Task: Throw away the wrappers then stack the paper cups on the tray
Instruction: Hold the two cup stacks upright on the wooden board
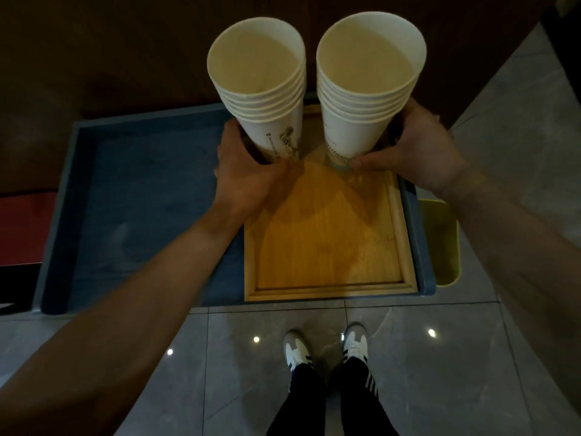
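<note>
Nearest, two white striped shoes (327, 350) stand on grey floor tiles (440, 357). Beyond them a wooden tray (327, 240) sits at the right end of a blue-grey table (141, 190), a yellow-green bin (443, 240) just beside it. At the tray's far end, the left hand (248, 171) is wrapped around the base of the left cup stack (264, 89), and the right hand (418, 149) pinches the base of the right cup stack (367, 86) (both upright, side by side).
</note>
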